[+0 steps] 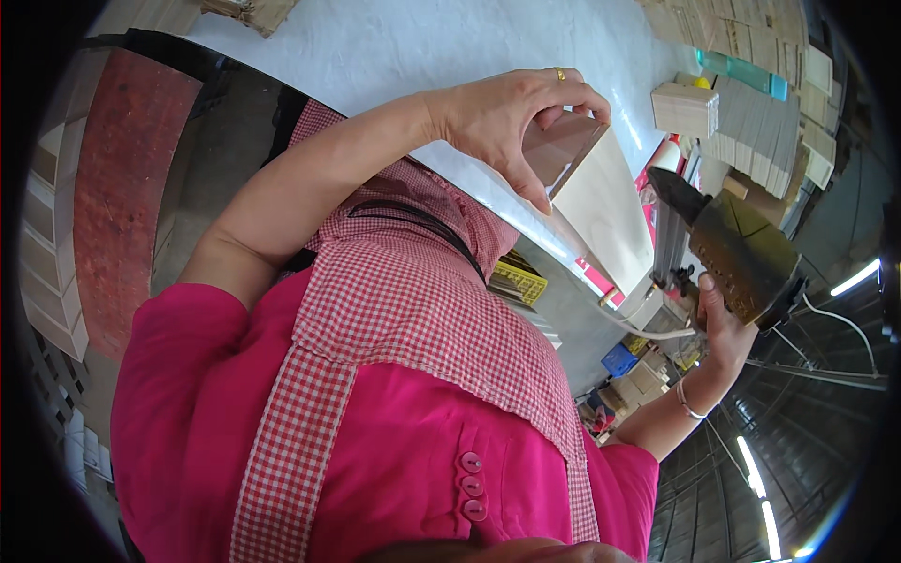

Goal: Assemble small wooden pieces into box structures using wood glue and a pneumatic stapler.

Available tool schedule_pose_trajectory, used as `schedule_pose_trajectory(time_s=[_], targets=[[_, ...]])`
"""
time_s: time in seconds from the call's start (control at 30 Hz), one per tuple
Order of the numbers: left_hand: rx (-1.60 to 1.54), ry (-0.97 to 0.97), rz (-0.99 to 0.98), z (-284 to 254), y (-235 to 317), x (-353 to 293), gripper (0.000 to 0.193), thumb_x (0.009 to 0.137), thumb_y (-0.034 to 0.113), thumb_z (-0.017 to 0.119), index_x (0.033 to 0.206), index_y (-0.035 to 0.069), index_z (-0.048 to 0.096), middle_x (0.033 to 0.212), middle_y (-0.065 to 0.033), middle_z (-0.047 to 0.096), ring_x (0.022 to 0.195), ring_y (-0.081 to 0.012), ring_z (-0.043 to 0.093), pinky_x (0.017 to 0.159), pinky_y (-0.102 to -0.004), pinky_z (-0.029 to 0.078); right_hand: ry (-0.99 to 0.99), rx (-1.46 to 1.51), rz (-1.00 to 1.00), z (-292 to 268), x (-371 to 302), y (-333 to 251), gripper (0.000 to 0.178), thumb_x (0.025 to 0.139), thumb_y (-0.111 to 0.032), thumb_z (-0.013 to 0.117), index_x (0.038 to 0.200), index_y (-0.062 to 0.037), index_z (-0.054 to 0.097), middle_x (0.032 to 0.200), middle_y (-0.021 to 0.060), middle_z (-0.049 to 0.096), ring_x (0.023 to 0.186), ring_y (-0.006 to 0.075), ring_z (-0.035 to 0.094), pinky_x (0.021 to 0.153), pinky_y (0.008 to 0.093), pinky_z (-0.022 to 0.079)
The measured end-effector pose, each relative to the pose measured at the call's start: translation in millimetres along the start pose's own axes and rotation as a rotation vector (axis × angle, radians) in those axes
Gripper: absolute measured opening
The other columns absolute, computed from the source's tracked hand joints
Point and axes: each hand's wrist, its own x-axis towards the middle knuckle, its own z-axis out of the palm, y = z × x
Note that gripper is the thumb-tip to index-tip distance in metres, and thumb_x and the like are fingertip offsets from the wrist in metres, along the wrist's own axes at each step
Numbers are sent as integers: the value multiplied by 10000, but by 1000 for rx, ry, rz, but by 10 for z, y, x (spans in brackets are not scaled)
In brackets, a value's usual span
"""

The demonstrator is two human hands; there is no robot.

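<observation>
My left hand [511, 117] spans the open end of a thin pale wooden box [605, 202]. Its thumb rests by the near edge and its fingers curl over the far edge. The box lies along the right part of a white-topped table [404, 56]. Off to the right, my right hand [723, 324] is wrapped round a dark nail gun [746, 249], partly hidden behind the tool's body. The gun's black nose [678, 194] points toward the box, apart from it. A pale hose [657, 333] runs close to my right hand.
Stacks of thin wooden boards [755, 141] stand at the far right of the table, with a small wooden block [685, 109] beside them. A teal item [746, 73] lies among the stacks. Below the table edge is a yellow crate [516, 280]. A reddish-brown panel [127, 197] is at left.
</observation>
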Motion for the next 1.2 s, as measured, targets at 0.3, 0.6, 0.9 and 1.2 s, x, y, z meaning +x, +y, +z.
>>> schedule_pose_trajectory(time_s=[0.3,0.6,0.9,1.2], targets=[[-13,8,2,16,-9,-13,984,462,270,945,1344,169,521,1046,-2,508,801,-149,460,770,-285,457,-111,16,-264,152,266,-264,407,777,-75,860,1122,40,678,1100,121,712,953,186,669,867,311,533],[-11,9,10,25,-9,-2,991,454,266,946,1343,165,521,1046,-1,509,795,-151,455,763,-281,456,-115,28,-278,180,317,-256,417,766,-65,866,1122,42,678,1096,122,714,942,187,675,853,308,541],[3,27,35,27,-34,-19,987,454,278,946,1338,164,523,1045,0,510,787,-152,459,762,-284,454,-191,61,-274,205,341,-326,399,802,-101,847,1137,35,677,1097,115,714,930,183,672,835,294,539],[27,-28,-15,17,28,-54,1051,476,327,948,1407,159,490,1168,-30,545,910,-186,507,864,-313,471,-229,-49,-277,246,327,-510,414,853,-190,814,1170,30,665,1089,109,714,934,183,664,827,307,532]])
